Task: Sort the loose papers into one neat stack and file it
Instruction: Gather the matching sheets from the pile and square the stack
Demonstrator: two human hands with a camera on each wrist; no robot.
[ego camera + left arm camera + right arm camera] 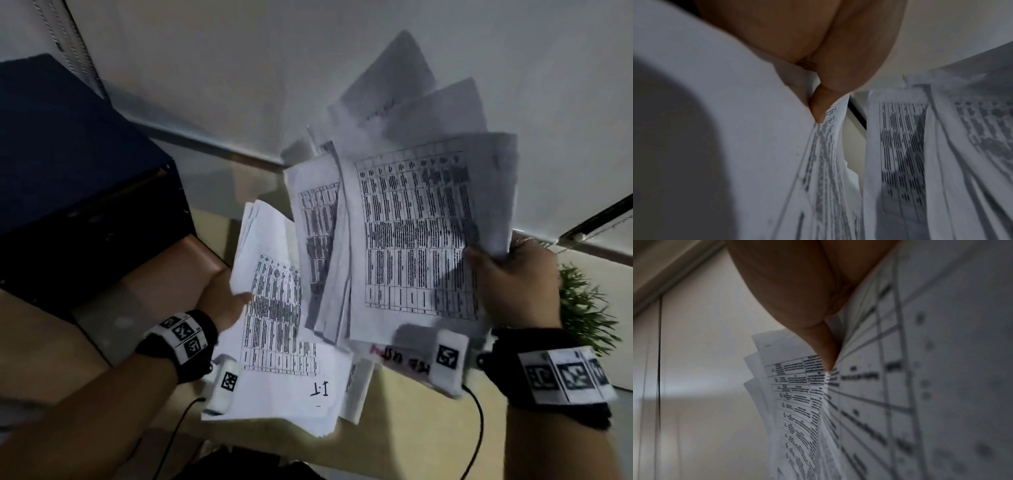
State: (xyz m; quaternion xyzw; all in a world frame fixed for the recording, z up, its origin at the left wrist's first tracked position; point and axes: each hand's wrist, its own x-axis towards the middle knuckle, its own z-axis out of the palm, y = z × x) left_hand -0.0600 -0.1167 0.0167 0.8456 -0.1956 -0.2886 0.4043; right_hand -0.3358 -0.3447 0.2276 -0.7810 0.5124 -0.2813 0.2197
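Two bundles of white printed sheets with black ruled tables are held up off the desk, one in each hand. Nearest the body, the left hand (224,298) grips the smaller bundle of white table-printed sheets (274,329) by its left edge, thumb lying across the top sheet and the other fingers hidden behind; the left wrist view shows the thumb (820,105) pressed into the paper's edge. This bundle's lower corner, marked with handwritten letters, hangs down beside that wrist. Just right of it, and overlapping its upper right corner, the right hand (513,274) pinches the larger, fanned bundle of white table-printed sheets (411,233) at its right edge, thumb on the front sheet. Its sheets splay unevenly, several blank backs sticking up beyond the fingers. From the right wrist view the thumb (826,353) bears on the printed face. Beyond the left hand sits a dark navy box-shaped case (78,171) on the pale wooden desk (51,342). Past the right wrist a green leafy plant (582,308) shows. Farthest off, behind both bundles, hangs a white window blind (239,68).
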